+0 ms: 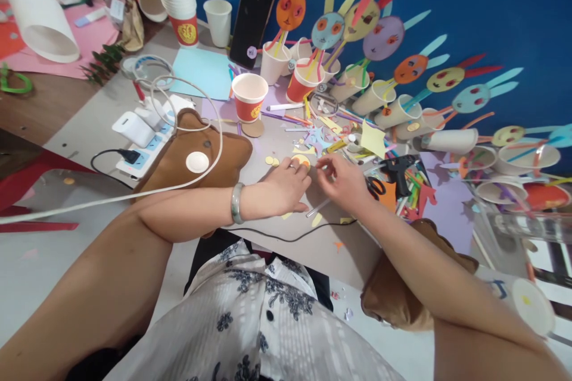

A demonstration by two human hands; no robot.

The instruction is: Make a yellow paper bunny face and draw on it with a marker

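ok so call the flat round yellow paper disc with the orange patch (301,158) the middle of the clock, 12 pointing away from the body; it lies on the grey tabletop (268,238), partly hidden by fingers; the left hand (286,187) comes in from 7, palm down, fingers loosely spread with the tips on or right by the disc; the right hand (342,181) sits at 4, thumb and forefinger curled close together, can't tell if they're pinching anything tiny

imo light fingertip pressure near the rim is best, since thin paper probably skids or creases if you lean on it; free fingers off the orange bit so you can see it; right wrist low would help it stay steady too

watch the thin clear stick (318,208) at 5, it could roll under a wrist; small yellow discs (270,161) at 9 look easy to brush away; black-handled scissors (375,189) and black glue gun (397,175) are round 3 to 4, so mind that right forearm
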